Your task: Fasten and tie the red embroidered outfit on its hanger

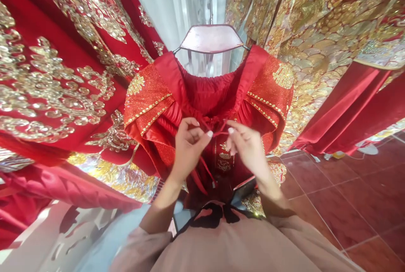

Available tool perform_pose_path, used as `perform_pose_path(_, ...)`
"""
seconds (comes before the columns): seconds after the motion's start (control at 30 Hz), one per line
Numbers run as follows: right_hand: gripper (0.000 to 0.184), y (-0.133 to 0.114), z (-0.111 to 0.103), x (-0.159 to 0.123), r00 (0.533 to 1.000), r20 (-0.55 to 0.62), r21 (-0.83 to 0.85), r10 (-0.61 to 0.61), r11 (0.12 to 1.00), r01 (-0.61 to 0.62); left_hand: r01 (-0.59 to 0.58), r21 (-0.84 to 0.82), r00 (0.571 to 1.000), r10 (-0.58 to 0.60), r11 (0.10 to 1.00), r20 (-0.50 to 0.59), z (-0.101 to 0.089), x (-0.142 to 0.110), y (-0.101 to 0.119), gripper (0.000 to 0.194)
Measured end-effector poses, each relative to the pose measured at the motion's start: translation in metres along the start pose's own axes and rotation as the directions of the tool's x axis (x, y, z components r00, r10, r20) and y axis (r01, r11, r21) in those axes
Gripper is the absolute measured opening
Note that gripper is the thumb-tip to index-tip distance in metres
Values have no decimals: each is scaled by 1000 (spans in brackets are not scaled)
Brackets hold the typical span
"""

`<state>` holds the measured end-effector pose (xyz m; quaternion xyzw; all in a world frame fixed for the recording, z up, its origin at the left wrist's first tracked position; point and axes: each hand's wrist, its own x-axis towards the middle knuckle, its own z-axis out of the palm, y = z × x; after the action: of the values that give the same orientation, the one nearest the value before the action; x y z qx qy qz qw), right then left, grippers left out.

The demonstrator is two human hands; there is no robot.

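Observation:
A red garment (pixel 209 88) with gathered satin edging and gold-embroidered side panels hangs by two broad straps from a hanger (pixel 211 37). At the middle of its gathered edge there is a thin red drawstring (pixel 220 134). My left hand (pixel 189 149) pinches the cord between thumb and fingers. From the other side, my right hand (pixel 247 147) grips it with thumb and forefinger, so a stretch of cord spans the gap between them. One loose cord end (pixel 207 170) dangles below my left hand. The exact loops near my fingertips are too blurred to make out.
Red cloth with gold beadwork (pixel 63 90) hangs close on the left. Gold sequined garments (pixel 316 52) and a red velvet drape (pixel 341 111) hang on the right. White rails stand behind the hanger. Reddish floor tiles (pixel 354 196) show at lower right.

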<state>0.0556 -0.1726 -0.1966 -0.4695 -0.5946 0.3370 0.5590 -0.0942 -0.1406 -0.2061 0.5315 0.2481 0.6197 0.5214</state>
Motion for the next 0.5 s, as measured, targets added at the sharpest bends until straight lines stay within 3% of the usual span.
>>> perform_pose_path(0.1, 38, -32, -39, 11, 996, 82, 138, -24, 990, 13, 45, -93, 996, -38, 995, 79, -17, 21, 38, 37)
perform_pose_path(0.17, 32, -40, -69, 22, 995, 79, 202, -57, 979, 40, 60, -131, 996, -52, 990, 69, -31, 36, 61, 33)
perform_pose_path(0.3, 20, -22, -111, 46, 994, -45, 233, -101, 966, 109, -8, -200, 989, -21, 980, -144, -55, 59, 83, 28)
perform_pose_path(0.37, 23, -10, -109, 56, 977, -134, 189, -168, 963, 192, -34, -252, 988, -6, 967, -157, -61, 63, 81, 31)
perform_pose_path(0.5, 38, -12, -65, 69, 871, -313, 64, -379, 906, 418, -42, -222, 997, 55, 974, 52, -66, 59, 71, 29)
